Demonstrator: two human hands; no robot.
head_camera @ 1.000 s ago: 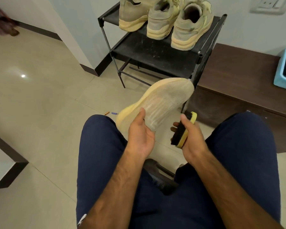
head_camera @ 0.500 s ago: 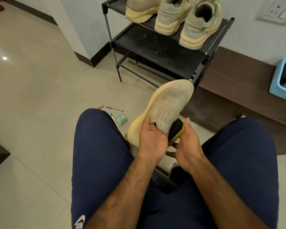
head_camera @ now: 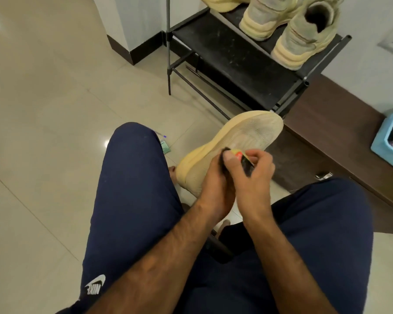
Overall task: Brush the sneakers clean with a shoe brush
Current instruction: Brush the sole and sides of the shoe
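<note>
Item: sneaker (head_camera: 247, 134), sole up between my knees, left hand (head_camera: 213, 186) gripping its near end. Right hand (head_camera: 256, 171) pinches brush (head_camera: 242, 158) against the sole. Risk, I judge: hard strokes twist it loose.

Navy trousers (head_camera: 134, 189), white logo (head_camera: 95, 285), bare forearms (head_camera: 145, 268)

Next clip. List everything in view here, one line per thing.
held sneaker: one, pale yellow, sole up, above the knees
shoe brush: one, black and yellow, on that sole
racked sneakers: three, beige, on rack, one cut off
shoe rack: one, black, by wall
bench: one, brown, right of rack
basket: one, light blue, on bench
pen: one, blue-tipped, on floor
trousers: navy, both legs
left grip: hand holding held sneaker
right grip: hand holding shoe brush
</note>
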